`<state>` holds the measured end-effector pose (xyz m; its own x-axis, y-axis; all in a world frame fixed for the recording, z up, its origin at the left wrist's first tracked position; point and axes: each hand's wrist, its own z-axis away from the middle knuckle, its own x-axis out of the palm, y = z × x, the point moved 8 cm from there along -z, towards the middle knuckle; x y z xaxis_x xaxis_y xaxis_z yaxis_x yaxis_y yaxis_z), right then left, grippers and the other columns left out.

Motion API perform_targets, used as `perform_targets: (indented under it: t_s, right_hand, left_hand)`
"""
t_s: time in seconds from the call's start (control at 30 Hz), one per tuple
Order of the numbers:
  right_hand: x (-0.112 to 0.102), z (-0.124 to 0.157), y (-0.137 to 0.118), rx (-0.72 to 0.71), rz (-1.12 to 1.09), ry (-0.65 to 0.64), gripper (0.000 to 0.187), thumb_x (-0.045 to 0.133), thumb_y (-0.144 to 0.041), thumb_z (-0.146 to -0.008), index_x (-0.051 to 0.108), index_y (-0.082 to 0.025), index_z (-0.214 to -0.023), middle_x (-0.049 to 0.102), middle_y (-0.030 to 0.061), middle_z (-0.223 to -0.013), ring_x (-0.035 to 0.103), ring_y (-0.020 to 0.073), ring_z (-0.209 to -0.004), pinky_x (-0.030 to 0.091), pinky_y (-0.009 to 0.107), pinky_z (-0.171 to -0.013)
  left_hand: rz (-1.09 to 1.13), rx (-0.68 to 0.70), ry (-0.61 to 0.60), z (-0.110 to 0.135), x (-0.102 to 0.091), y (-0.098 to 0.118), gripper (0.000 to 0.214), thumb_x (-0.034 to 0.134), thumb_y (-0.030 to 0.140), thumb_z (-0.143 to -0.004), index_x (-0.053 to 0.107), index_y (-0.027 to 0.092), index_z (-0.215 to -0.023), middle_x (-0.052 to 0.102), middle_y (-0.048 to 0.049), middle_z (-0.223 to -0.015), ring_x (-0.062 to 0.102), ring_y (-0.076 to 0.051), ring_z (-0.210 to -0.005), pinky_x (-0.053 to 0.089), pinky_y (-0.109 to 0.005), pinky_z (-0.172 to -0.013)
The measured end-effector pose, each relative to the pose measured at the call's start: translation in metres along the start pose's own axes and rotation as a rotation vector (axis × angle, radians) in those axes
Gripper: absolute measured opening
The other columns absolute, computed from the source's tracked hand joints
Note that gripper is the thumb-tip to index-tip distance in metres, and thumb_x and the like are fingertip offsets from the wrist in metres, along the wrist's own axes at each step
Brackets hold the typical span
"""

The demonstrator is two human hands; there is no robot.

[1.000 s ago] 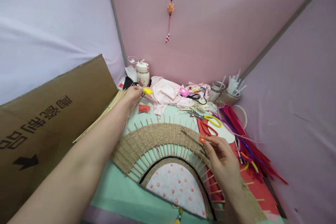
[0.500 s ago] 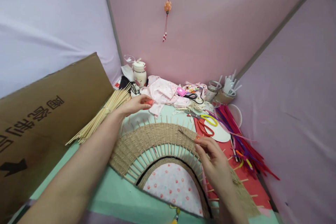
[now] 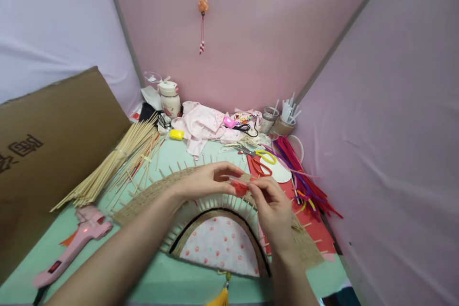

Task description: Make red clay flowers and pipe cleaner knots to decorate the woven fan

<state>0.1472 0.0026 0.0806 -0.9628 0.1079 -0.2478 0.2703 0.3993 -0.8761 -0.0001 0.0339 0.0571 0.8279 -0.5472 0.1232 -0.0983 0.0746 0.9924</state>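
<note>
My left hand (image 3: 211,179) holds a small red packet (image 3: 239,188) in what looks like clear plastic, thumb below and fingers above. The fingers of my right hand (image 3: 270,201) pinch the packet's right edge. Both hands are over a fan-shaped woven piece (image 3: 154,192) of tan cord on thin sticks, and partly hide it. Below them is its half-round centre of pink-dotted white cloth (image 3: 220,246), edged in black. From its lower edge hangs a yellow tassel (image 3: 219,296).
At left are a pink glue gun (image 3: 73,248) with a lit light, a bundle of sticks (image 3: 107,165) and a cardboard box (image 3: 53,153). Farther back are a yellow packet (image 3: 176,134), crumpled cloth (image 3: 201,122), a bottle (image 3: 169,100), scissors (image 3: 261,162) and fuzzy stems (image 3: 304,179).
My left hand has come back from near the cloth with the red packet and meets my right hand. The thin dark strand my right hand held no longer shows. The view has shifted.
</note>
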Motion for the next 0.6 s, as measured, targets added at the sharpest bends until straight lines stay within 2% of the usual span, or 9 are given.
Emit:
perform_targets:
  t_s: [0.1,0.23,0.4,0.53,0.6]
  right_hand:
    - [-0.002,0.006,0.0,-0.038,0.086,0.058,0.016,0.055,-0.023,-0.092,0.059,-0.02,-0.076,0.058,-0.0006,-0.077,0.055,0.0146,-0.075,0.043,0.027,-0.07]
    - [-0.003,0.008,0.001,-0.051,0.139,0.094,0.016,0.051,-0.021,-0.094,0.056,-0.021,-0.078,0.056,-0.0007,-0.077,0.054,0.0148,-0.075,0.043,0.027,-0.069]
    - [-0.002,0.006,0.0,-0.042,0.088,-0.058,0.008,0.056,-0.024,-0.092,0.065,-0.022,-0.09,0.062,0.0022,-0.09,0.058,0.0161,-0.086,0.047,0.028,-0.073]
    - [-0.012,0.01,-0.004,-0.056,0.079,-0.035,0.007,0.063,-0.022,-0.088,0.07,-0.023,-0.085,0.064,0.0017,-0.082,0.06,0.0161,-0.078,0.047,0.029,-0.069]
    - [-0.014,0.013,-0.009,-0.078,0.1,-0.029,0.008,0.065,-0.021,-0.087,0.071,-0.023,-0.083,0.064,0.0013,-0.078,0.059,0.0157,-0.073,0.046,0.029,-0.066]
  left_hand:
    - [-0.237,0.106,0.235,0.001,0.003,0.011,0.015,0.072,0.03,-0.078,0.072,0.015,-0.084,0.074,-0.0064,-0.088,0.068,-0.018,-0.084,0.051,-0.032,-0.081]
    - [-0.489,0.314,0.353,0.009,0.022,0.029,0.014,0.064,0.025,-0.086,0.072,0.017,-0.078,0.073,-0.0048,-0.082,0.066,-0.017,-0.081,0.05,-0.029,-0.079]
    - [-0.619,0.411,0.383,0.018,0.028,0.04,0.013,0.061,0.019,-0.087,0.073,0.018,-0.082,0.074,-0.0053,-0.087,0.067,-0.017,-0.084,0.05,-0.029,-0.082]
    - [-0.644,0.343,0.242,0.017,0.033,0.039,0.018,0.058,0.019,-0.089,0.075,0.021,-0.089,0.076,-0.0046,-0.095,0.069,-0.018,-0.091,0.05,-0.029,-0.086]
    - [-0.633,0.319,0.224,0.019,0.034,0.037,0.02,0.056,0.021,-0.09,0.076,0.022,-0.09,0.077,-0.0041,-0.093,0.069,-0.018,-0.089,0.051,-0.028,-0.083]
